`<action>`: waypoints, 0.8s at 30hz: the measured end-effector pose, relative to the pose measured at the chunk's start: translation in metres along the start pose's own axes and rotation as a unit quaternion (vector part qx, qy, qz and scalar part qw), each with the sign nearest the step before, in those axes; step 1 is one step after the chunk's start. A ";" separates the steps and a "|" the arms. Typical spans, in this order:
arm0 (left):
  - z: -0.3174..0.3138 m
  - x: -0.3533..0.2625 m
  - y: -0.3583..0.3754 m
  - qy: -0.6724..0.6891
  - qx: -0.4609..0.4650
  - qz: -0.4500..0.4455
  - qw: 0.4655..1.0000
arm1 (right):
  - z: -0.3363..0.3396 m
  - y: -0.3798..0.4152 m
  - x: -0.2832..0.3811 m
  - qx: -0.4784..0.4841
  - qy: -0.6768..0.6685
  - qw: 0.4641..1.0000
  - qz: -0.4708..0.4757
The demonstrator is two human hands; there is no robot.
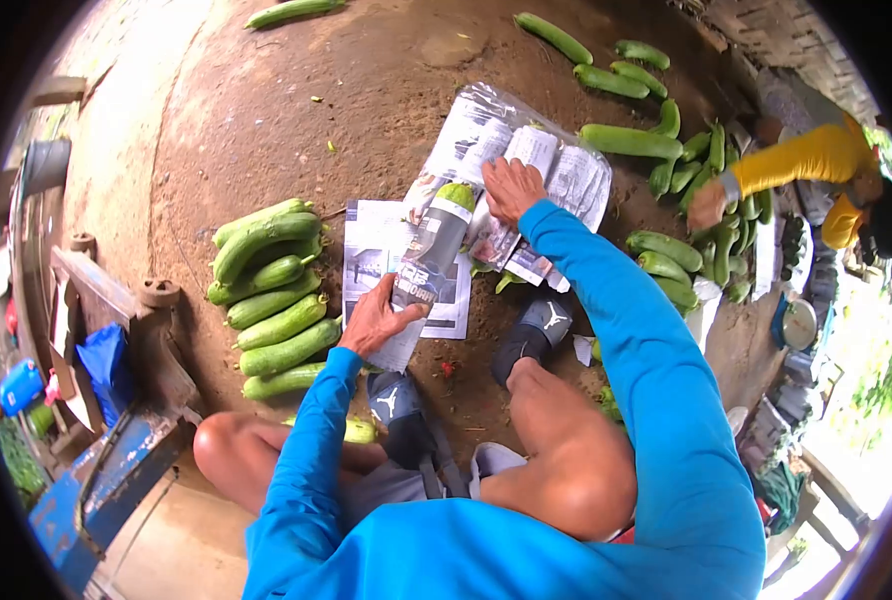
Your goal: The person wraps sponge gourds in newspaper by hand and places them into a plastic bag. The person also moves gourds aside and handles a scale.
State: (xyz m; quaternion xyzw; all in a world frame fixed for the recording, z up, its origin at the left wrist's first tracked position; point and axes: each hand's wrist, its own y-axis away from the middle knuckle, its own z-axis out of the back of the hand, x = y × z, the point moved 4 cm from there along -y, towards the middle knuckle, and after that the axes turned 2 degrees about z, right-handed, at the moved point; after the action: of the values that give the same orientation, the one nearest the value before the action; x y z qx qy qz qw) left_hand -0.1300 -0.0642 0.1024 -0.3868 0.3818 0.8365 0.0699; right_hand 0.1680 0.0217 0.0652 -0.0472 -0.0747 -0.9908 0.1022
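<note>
A long green gourd (456, 194), rolled in newspaper (436, 240) with its tip bare, lies slanted in front of me. My left hand (378, 318) is closed around the lower end of this roll. My right hand (514, 190) rests at the near side of several newspaper rolls (574, 178) in a clear plastic bag (476, 105). Its fingers are curled down, and what they pinch is hidden. Under the wrapped gourd, a flat newspaper sheet (366, 235) lies on the ground.
A row of unwrapped gourds (281, 318) lies at my left. More gourds (631, 140) lie at the right, where another person's hand (707, 205) in a yellow sleeve reaches among them. My shoes (544, 322) flank the work spot. A blue bench (116, 480) stands lower left.
</note>
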 end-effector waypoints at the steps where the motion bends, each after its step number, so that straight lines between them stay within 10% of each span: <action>1: -0.002 -0.002 -0.005 -0.007 0.008 0.003 1.000 | -0.002 -0.008 -0.003 0.006 -0.032 0.999 -0.004; 9: -0.013 -0.011 -0.036 -0.022 0.004 -0.016 1.000 | 0.006 -0.046 -0.044 0.182 -0.249 0.951 -0.028; 16: -0.019 -0.022 -0.044 -0.072 -0.007 -0.059 0.996 | 0.009 -0.043 -0.055 0.105 -0.460 0.880 -0.054; 24: -0.035 -0.076 -0.100 0.047 -0.045 -0.052 0.997 | 0.049 -0.022 -0.030 0.037 -0.353 0.930 -0.092</action>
State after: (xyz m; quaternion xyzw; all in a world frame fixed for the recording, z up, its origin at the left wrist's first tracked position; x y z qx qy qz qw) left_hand -0.0157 -0.0054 0.0827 -0.4476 0.3257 0.8292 0.0779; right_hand 0.1966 0.0565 0.1070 -0.3831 -0.1464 -0.9118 -0.0204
